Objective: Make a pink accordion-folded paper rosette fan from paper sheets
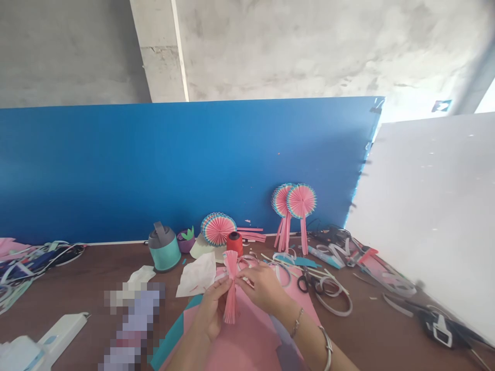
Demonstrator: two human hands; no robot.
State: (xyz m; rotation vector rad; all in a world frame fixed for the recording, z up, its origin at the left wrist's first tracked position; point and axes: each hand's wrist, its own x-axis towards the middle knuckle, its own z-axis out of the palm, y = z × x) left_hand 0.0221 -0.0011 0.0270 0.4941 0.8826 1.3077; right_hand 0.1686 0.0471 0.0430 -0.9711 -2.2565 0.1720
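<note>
My left hand (211,309) pinches a pink pleated paper strip (231,288) at its middle and holds it upright. My right hand (261,286) closes its fingers on the same strip from the right, near the pinched middle. The strip fans out above and below the pinch. Under both hands lies a pink paper sheet (251,340) on the brown table (93,278). A red thread spool (234,242) stands just behind the strip.
Finished pink paper fans (294,201) lean on the blue board (154,165), another fan (217,228) beside them. A teal and grey container (164,249), scissors (309,281), white paper (197,275), paper strips and a white tool (58,335) lie around. A white board (433,206) stands at right.
</note>
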